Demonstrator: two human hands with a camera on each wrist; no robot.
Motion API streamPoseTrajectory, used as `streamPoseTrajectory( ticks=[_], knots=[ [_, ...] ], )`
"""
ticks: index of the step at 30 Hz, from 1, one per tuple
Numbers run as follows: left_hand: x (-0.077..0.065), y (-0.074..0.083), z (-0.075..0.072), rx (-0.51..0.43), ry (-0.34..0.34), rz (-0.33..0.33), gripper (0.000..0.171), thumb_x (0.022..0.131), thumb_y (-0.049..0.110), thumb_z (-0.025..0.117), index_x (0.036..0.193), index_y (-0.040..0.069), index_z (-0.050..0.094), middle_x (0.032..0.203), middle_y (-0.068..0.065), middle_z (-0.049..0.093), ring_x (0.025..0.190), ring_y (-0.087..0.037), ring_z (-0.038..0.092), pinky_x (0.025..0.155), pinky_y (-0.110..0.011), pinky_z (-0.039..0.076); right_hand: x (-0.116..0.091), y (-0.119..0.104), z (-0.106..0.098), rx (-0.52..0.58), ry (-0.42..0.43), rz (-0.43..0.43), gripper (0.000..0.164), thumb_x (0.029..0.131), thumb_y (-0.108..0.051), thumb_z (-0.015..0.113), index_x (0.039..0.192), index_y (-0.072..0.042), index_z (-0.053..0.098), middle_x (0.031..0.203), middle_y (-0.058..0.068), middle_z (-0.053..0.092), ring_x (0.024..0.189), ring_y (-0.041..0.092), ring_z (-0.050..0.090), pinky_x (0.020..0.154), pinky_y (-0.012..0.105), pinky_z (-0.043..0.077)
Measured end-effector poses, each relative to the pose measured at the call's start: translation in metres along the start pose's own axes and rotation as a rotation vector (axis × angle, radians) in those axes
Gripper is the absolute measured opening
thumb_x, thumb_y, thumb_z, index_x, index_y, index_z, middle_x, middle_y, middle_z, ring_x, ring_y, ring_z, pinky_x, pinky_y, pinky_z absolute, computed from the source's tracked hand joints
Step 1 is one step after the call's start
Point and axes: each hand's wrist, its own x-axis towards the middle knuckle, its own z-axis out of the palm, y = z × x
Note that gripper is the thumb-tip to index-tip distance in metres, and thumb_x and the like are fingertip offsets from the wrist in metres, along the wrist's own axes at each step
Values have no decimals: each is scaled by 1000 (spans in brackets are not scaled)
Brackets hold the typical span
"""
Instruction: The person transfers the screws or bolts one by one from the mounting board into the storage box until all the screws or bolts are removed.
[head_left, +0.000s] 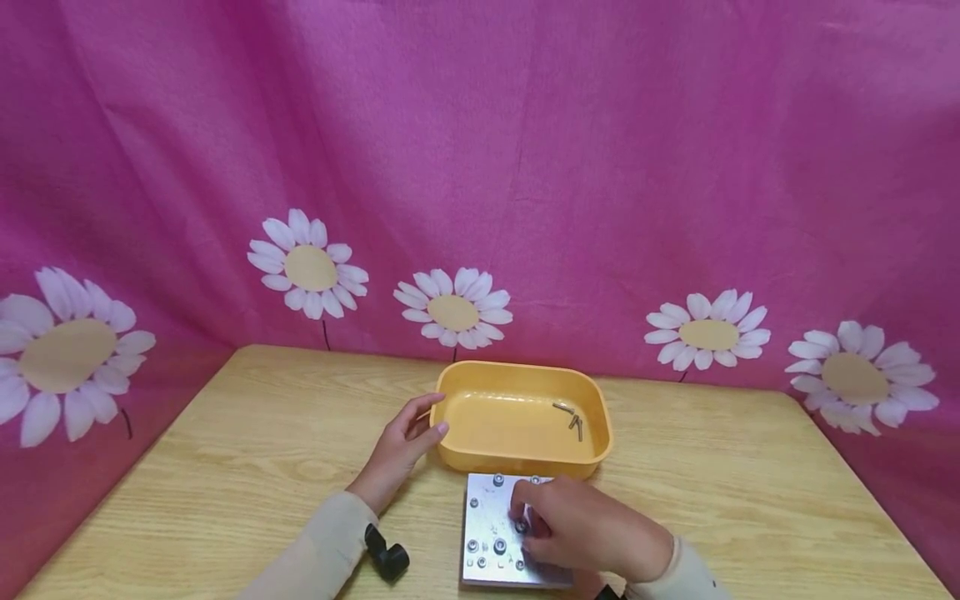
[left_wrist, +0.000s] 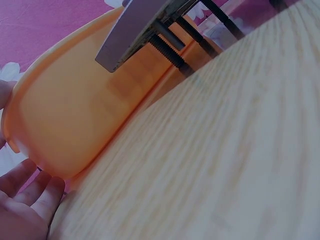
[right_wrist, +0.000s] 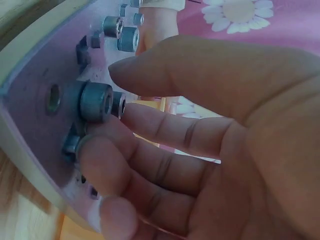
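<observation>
While a person's left hand (head_left: 401,454) rests at the left end of an orange-yellow plastic bin (head_left: 517,460), the right hand (head_left: 581,525) is lowered over a silvery metal plate (head_left: 489,517); both sit on a pale wood-grain table (head_left: 300,433), the plate nearer the person, just in front of the bin.

The left hand is loosely spread, thumb and fingers touching the bin's end wall and rim; the right hand is partly curled, thumb and forefinger parted on either side of a screw (head_left: 521,527), with nothing seen gripped; whether a fingertip touches that screw cannot be told.

Several round socket-head screws of different sizes stand up from the plate, the largest (right_wrist: 96,102) in the right wrist view beside a round hole (right_wrist: 53,98); in the left wrist view, dark threaded shanks (left_wrist: 167,50) jut from the plate's underside toward the table; faint marks (head_left: 494,528) on its top are too small to read.

Inside the bin, toward its right end, lie a few slender metal pieces (head_left: 576,422); behind everything hangs a magenta cloth (head_left: 570,192) printed with large white daisies (head_left: 452,312); both sleeves (head_left: 318,546) are cream.
</observation>
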Motion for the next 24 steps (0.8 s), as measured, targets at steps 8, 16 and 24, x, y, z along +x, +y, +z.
streamPoseTrajectory(
  ticks=[8, 16, 24],
  knots=[
    [-1, -1, 1, -6, -8, 2, 44, 91, 28, 67, 133, 30, 52, 147, 1, 41, 136, -24, 40, 106, -36, 40, 2, 2, 2, 30, -8, 27, 22, 85, -19, 74, 102, -23, 60, 70, -8, 53, 62, 5, 49, 56, 20, 44],
    [-2, 1, 1, 5, 3, -2, 44, 91, 28, 67, 133, 30, 53, 146, 3, 42, 135, -24, 41, 106, -37, 41, 4, 4, 5, 21, 33, -8, 19, 85, -16, 73, 97, -22, 59, 69, -9, 52, 61, 3, 48, 54, 19, 43],
    [-1, 1, 1, 9, 0, 5, 45, 92, 28, 67, 134, 29, 52, 146, 2, 42, 135, -25, 41, 107, -38, 40, 7, 4, 7, -9, 51, 2, 17, 85, -16, 74, 94, -21, 60, 71, -10, 52, 63, 4, 49, 56, 19, 44]
  ],
)
